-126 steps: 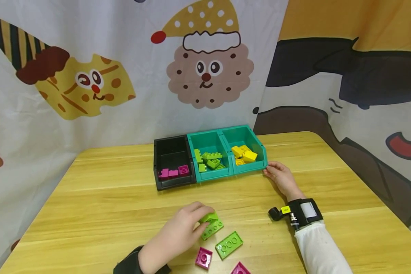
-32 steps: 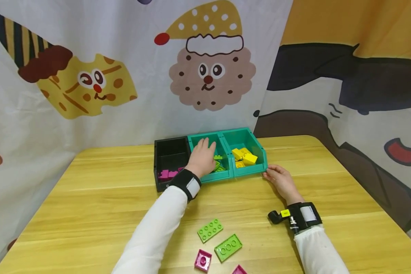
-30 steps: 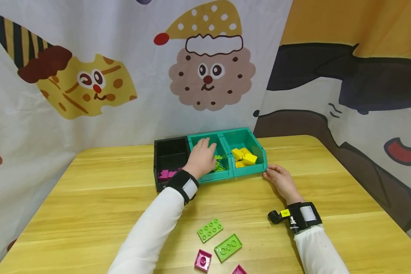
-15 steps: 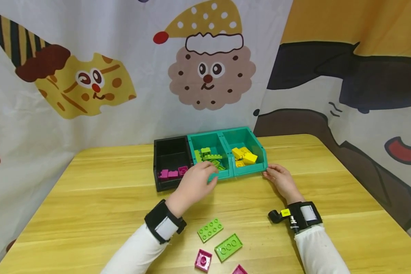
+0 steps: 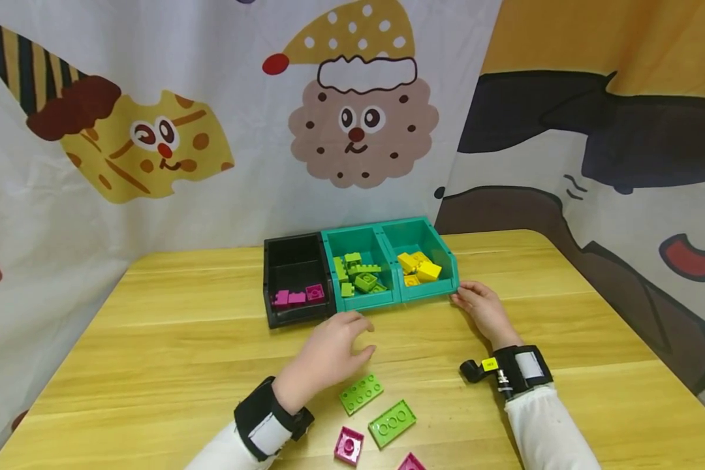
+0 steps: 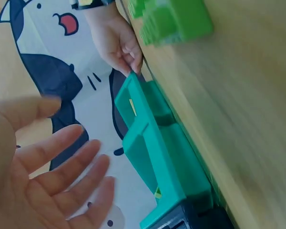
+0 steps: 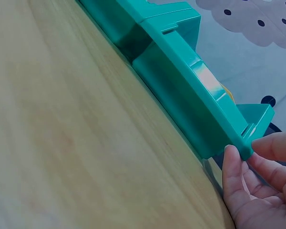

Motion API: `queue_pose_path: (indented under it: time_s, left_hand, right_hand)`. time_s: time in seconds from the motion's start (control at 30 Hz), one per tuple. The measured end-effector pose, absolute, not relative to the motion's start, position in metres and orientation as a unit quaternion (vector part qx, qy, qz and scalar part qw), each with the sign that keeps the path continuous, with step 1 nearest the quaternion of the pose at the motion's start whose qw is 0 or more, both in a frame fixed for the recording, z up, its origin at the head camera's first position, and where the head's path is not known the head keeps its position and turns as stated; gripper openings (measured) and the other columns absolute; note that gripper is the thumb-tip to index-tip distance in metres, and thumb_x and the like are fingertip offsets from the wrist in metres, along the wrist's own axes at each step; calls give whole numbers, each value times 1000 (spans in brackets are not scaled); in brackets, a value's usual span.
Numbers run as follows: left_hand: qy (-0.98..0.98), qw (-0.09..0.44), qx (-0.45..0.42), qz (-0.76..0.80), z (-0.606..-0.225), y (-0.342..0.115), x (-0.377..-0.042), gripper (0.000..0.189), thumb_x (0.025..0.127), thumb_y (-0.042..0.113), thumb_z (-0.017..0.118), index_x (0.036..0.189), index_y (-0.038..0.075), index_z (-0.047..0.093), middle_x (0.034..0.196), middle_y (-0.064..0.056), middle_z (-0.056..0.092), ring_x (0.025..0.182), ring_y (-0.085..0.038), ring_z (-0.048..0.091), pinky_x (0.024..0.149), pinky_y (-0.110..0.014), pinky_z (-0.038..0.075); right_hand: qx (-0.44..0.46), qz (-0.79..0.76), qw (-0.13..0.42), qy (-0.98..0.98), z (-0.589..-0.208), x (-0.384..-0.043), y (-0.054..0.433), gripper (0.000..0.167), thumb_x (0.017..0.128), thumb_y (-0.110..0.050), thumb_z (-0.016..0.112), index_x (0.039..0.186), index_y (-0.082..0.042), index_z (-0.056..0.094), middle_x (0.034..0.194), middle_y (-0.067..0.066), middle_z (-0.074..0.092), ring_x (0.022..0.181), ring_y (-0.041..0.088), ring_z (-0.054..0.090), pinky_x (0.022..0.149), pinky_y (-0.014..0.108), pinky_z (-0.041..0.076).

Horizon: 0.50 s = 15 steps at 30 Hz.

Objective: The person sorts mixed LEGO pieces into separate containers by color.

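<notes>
My left hand [image 5: 326,352] hovers with spread fingers and nothing in it, just behind a lime green plate brick [image 5: 361,393]; the left wrist view shows its open palm. Another green plate brick [image 5: 392,423] lies studs-down nearer me, with a magenta brick [image 5: 349,446] beside it and a second magenta brick [image 5: 411,462] cut off by the lower edge. My right hand [image 5: 486,313] pinches the front right corner of the teal bin [image 7: 200,95] between thumb and fingers.
The bins stand in a joined row at the back: a black bin [image 5: 296,254] with magenta bricks [image 5: 296,297], a teal one with green bricks [image 5: 364,281], and a teal one with yellow bricks [image 5: 425,269]. Behind hangs a printed curtain [image 5: 211,52].
My left hand carried a green brick from the table into the middle bin, let it go there, and came back toward the loose bricks. The right hand stayed at the bin's corner.
</notes>
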<state>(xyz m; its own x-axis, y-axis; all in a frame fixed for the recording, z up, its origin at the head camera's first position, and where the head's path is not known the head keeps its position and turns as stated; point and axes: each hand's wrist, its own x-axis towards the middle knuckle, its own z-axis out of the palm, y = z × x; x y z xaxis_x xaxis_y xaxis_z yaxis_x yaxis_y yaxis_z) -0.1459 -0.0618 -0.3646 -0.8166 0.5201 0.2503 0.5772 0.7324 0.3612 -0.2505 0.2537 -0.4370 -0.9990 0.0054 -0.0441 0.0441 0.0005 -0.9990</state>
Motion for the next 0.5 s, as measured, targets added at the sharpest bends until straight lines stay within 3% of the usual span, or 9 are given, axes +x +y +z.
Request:
queue_pose_path:
  time_s: [0.3, 0.5]
  left_hand:
    - [-949, -38, -279, -142, -377, -56, -133, 66, 73, 47, 76, 123, 6, 60, 120, -10, 61, 110, -25, 58, 91, -40, 49]
    - [-948, -77, -280, -128, -381, -55, -129, 68, 69, 47, 79, 119, 5, 62, 100, -3, 60, 88, -14, 55, 78, -31, 51]
  right_hand:
    - [15, -705, 13, 709, -437, -250, 254, 28, 99, -6, 42, 120, 13, 41, 92, -6, 55, 85, 1, 59, 81, 14, 49]
    - [12, -712, 12, 702, -436, -250, 253, 28, 99, -6, 44, 119, 13, 42, 92, -6, 55, 85, 1, 59, 81, 14, 49]
